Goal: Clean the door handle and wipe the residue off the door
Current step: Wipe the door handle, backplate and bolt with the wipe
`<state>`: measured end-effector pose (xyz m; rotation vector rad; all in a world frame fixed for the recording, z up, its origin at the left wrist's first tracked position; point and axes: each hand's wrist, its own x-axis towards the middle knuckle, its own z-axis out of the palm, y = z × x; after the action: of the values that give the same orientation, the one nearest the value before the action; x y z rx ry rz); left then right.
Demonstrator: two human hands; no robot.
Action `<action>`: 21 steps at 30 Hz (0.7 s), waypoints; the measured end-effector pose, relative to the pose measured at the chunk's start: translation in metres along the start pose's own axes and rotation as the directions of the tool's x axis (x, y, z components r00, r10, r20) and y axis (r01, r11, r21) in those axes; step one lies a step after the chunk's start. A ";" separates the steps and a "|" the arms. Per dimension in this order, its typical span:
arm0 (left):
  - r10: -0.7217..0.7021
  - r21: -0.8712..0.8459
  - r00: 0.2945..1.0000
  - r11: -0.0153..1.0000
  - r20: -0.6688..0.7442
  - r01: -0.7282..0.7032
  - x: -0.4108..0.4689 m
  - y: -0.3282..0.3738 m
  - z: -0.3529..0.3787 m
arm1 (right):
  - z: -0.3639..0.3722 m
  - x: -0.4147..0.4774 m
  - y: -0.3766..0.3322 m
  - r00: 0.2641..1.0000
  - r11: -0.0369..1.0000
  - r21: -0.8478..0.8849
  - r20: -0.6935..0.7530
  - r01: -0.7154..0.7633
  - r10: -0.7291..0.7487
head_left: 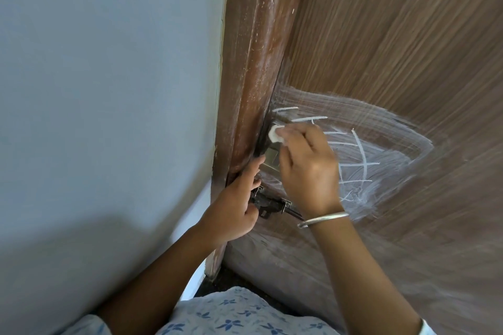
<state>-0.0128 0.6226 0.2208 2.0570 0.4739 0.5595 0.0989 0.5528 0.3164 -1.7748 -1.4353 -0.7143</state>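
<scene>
The brown wood-grain door (394, 35) carries a wide white smear and chalk-like lines of residue (362, 155) to the right of the lock. My right hand (307, 168) is shut on a small white pad (274, 136), pressed against the top of the metal handle plate (270, 158) near the door's edge. My left hand (234, 204) sits lower at the door edge, fingers curled, index finger touching the plate; I cannot tell whether it grips anything. A dark latch bolt (269, 205) lies just below. The handle itself is hidden behind my hands.
A brown door frame (253, 62) with white specks runs up along the door's left edge. A pale blue wall (109, 90) fills the left side. A silver bangle (324, 219) circles my right wrist. Dark floor (231, 280) shows at the bottom.
</scene>
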 end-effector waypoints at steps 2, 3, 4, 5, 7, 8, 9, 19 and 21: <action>0.004 -0.015 1.000 1.000 0.005 -0.004 0.000 0.001 0.000 | 0.005 0.004 0.000 0.994 0.992 -0.083 0.059 0.093 -0.089; 0.004 -0.023 1.000 1.000 0.006 -0.004 0.000 0.002 0.000 | 0.009 0.007 0.000 0.987 0.978 -0.152 0.094 0.145 -0.132; 0.004 -0.030 1.000 1.000 0.004 -0.004 0.000 0.002 0.000 | 0.012 0.010 0.001 0.976 0.956 -0.219 0.139 0.193 -0.165; 0.003 -0.034 1.000 0.999 0.001 -0.003 0.000 0.002 0.000 | 0.015 0.012 0.000 0.968 0.940 -0.266 0.190 0.213 -0.166; 0.001 -0.035 1.000 0.999 -0.005 -0.001 0.000 0.000 0.000 | 0.018 0.013 -0.003 0.965 0.933 -0.308 0.235 0.184 -0.113; 0.001 -0.035 1.000 0.999 -0.005 -0.001 0.000 -0.001 0.000 | 0.018 0.013 -0.003 0.968 0.935 -0.315 0.236 0.160 -0.086; 0.001 -0.038 1.000 0.999 0.001 -0.001 0.000 -0.001 0.000 | 0.018 0.012 -0.004 0.969 0.938 -0.319 0.238 0.134 -0.058; -0.003 -0.013 1.000 1.000 0.006 0.003 -0.001 0.001 0.001 | 0.015 0.021 -0.007 0.948 0.935 -0.329 0.317 0.132 -0.023; -0.001 -0.015 1.000 1.000 -0.002 0.001 -0.001 0.002 0.000 | 0.013 0.021 -0.009 0.969 0.941 -0.328 0.246 0.081 0.003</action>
<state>-0.0135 0.6209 0.2224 2.0420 0.4704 0.5623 0.0950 0.5762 0.3278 -2.1641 -1.5864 -0.8240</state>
